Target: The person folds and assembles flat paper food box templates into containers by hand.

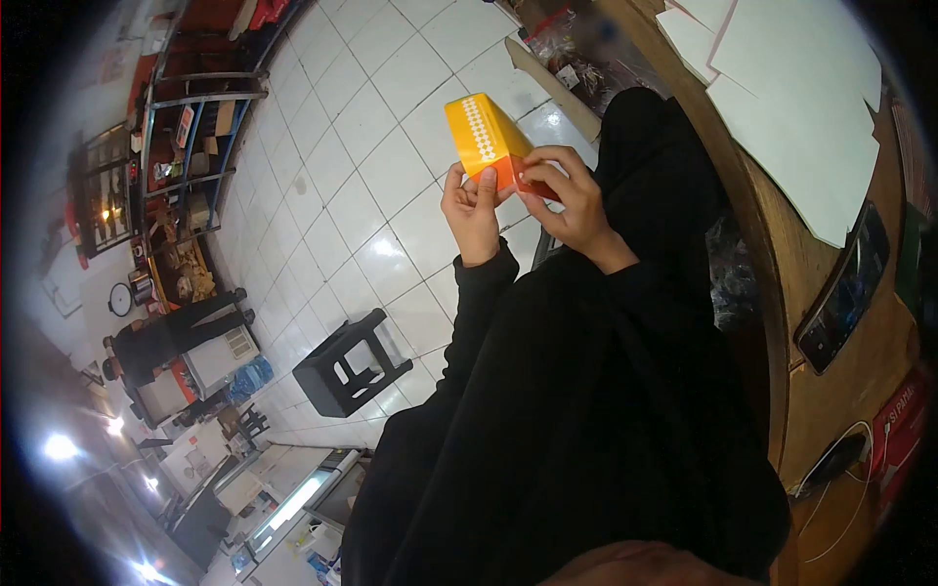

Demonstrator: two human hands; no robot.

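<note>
A small yellow and orange cardboard box (pixel 479 125) with a strip of white diamond shapes is held up in front of my knees. My left hand (pixel 472 215) grips its lower left end, thumb pressed on the orange part. My right hand (pixel 572 200) pinches the red-orange flap at the right end, fingers bent. The box tapers toward its upper right side. Its underside and far side are hidden, so I cannot tell how the flap is folded.
To the right, white sheets (pixel 791 107), a phone (pixel 842 288) and a white cable (pixel 868 444) lie on a wooden table (pixel 772 283). A black plastic stool (pixel 354 363) stands on the tiled floor (pixel 352 186). Shelves (pixel 191 146) and another person (pixel 161 342) are farther left.
</note>
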